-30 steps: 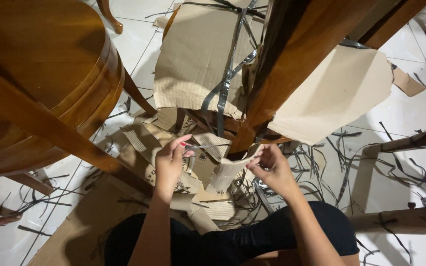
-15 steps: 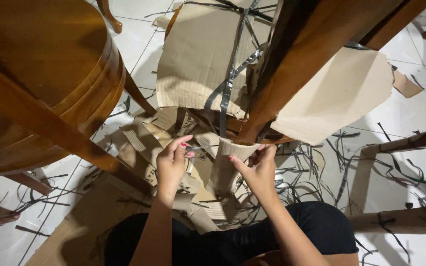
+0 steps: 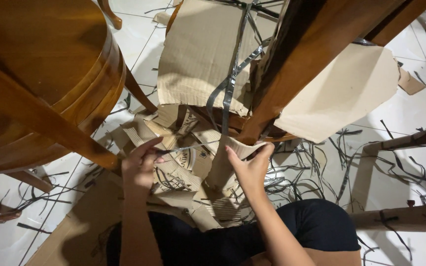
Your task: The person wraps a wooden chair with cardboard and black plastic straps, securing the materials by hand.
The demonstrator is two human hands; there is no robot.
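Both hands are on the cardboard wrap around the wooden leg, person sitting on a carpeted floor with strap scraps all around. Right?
Not quite: the floor is white tile, not carpet, as the head view shows. The rest holds: the left hand and right hand are both on the cardboard wrap around the wooden leg, and dark strap scraps lie all around.

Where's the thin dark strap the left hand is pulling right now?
In the head view, the thin dark strap runs centre frame from the left hand toward the right hand, just above the torn cardboard pieces, below the wooden chair leg.
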